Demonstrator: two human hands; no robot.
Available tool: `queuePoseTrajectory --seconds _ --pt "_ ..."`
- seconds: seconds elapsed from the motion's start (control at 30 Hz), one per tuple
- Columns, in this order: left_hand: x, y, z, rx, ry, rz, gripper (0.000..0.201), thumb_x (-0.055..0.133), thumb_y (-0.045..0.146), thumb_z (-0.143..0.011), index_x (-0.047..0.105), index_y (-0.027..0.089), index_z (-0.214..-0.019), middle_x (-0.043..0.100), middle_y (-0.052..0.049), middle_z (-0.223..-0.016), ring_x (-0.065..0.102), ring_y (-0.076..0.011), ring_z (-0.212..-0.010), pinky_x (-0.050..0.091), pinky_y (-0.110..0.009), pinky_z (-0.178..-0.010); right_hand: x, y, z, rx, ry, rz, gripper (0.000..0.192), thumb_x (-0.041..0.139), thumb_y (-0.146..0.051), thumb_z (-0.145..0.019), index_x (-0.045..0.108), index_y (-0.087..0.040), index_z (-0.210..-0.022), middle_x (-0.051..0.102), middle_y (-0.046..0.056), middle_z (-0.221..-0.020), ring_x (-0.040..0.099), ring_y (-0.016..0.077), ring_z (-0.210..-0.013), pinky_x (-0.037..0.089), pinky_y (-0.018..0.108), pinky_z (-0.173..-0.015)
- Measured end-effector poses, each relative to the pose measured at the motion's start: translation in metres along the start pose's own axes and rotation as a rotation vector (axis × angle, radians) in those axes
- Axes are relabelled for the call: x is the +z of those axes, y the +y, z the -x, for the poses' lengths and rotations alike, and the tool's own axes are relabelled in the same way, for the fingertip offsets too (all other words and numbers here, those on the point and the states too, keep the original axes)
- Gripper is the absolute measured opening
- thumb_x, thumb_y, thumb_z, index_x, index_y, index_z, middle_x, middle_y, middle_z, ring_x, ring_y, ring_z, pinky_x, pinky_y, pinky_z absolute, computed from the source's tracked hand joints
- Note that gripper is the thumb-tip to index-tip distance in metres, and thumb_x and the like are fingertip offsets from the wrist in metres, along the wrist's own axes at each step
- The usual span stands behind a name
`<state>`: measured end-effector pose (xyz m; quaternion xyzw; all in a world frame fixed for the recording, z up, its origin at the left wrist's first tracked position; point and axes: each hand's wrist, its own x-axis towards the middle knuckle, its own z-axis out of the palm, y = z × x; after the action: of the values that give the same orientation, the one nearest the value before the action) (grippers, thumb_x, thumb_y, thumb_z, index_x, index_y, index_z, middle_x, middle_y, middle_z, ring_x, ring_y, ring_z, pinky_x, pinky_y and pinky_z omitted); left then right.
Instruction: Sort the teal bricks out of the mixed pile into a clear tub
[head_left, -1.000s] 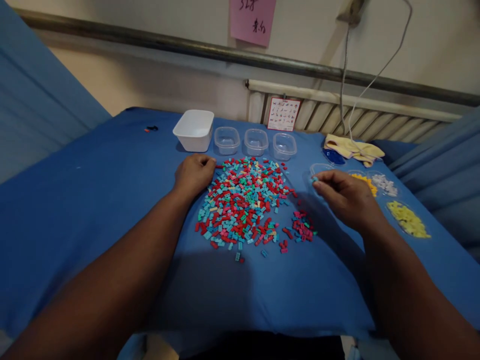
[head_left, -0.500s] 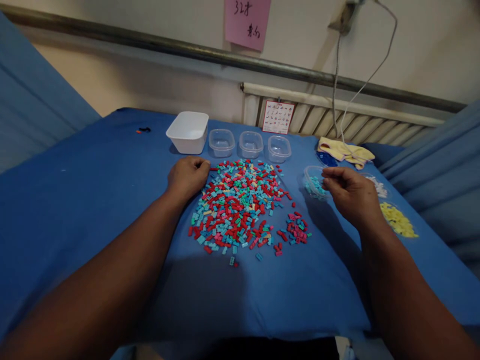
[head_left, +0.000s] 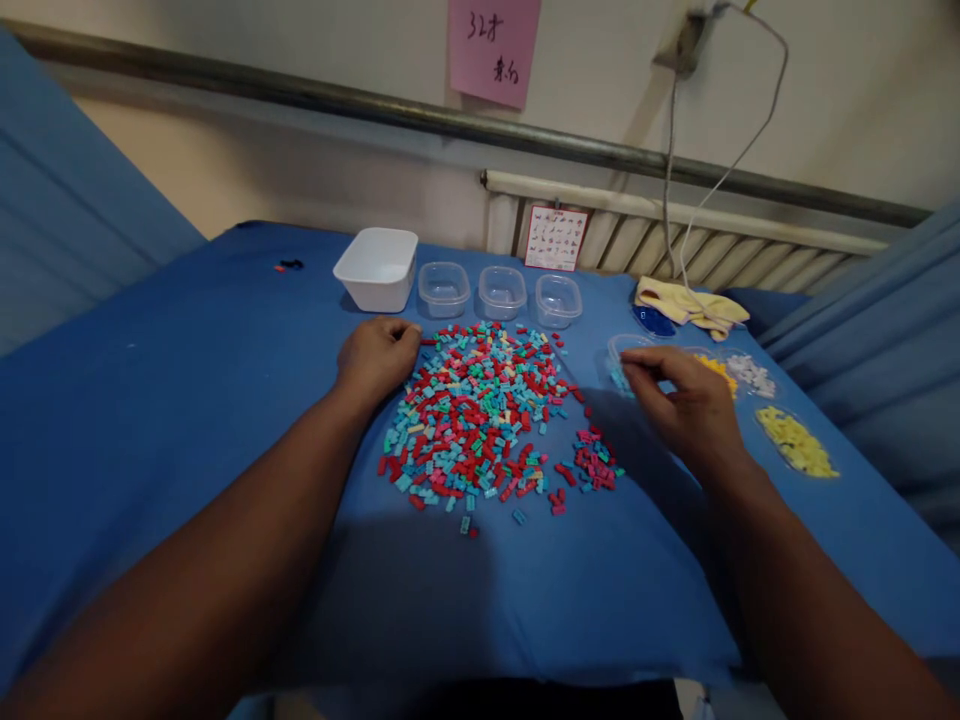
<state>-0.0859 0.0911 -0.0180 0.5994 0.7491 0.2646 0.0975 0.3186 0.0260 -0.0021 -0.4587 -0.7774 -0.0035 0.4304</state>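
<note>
Bricks being sorted by colour

Left hand (head_left: 375,355) is curled loosely beside the brick pile (head_left: 480,410); right hand (head_left: 686,400), fingertips together, hovers over the clear tub (head_left: 626,350). Tiny, light, hard bits, probably best pinched by their sides.

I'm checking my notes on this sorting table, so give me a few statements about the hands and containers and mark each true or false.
1. The left hand rests at the left edge of the mixed brick pile. True.
2. The right hand is inside the white tub. False: it is beside the clear dish of light blue bricks, far from the tub.
3. Three small clear tubs stand in a row beyond the pile. True.
4. The yellow bricks lie left of the pile. False: they lie at the right.
</note>
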Motion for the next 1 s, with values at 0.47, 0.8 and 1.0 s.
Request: queuePoseTrajectory --seconds 0.47,0.8,1.0 --pt "0.002 -0.001 0.003 0.007 0.024 0.068 0.04 0.056 0.048 -0.098 0.086 0.021 -0.097 0.082 -0.007 -0.093 0.073 -0.0279 -0.088 0.043 -0.035 -0.07 0.042 -0.041 0.006 -0.211 -0.636 -0.093 0.038 0.064 -0.019 -0.107 0.069 -0.017 -0.145 0.078 0.017 -0.136 0.074 0.0317 -0.125 0.06 0.048 -0.108" --pt "0.005 -0.001 0.001 0.004 0.025 0.056 0.04 0.056 0.047 -0.098 0.087 0.021 -0.097 0.083 -0.006 -0.096 0.072 -0.0271 -0.087 0.038 -0.036 -0.068 0.02 -0.023 0.006 -0.114 -0.549 -0.008 0.033 0.062 -0.02 -0.106 0.076 -0.022 -0.137 0.081 0.012 -0.119 0.077 0.0289 -0.107 0.06 0.042 -0.095" --pt "0.005 -0.002 0.002 0.018 0.031 0.063 0.04 0.056 0.048 -0.097 0.084 0.021 -0.091 0.082 -0.007 -0.094 0.072 -0.0263 -0.084 0.038 -0.036 -0.068 0.03 -0.018 0.008 -0.166 -0.596 0.002 0.033 0.055 -0.013 -0.109 0.083 -0.022 -0.124 0.084 0.011 -0.116 0.077 0.027 -0.103 0.059 0.039 -0.092"
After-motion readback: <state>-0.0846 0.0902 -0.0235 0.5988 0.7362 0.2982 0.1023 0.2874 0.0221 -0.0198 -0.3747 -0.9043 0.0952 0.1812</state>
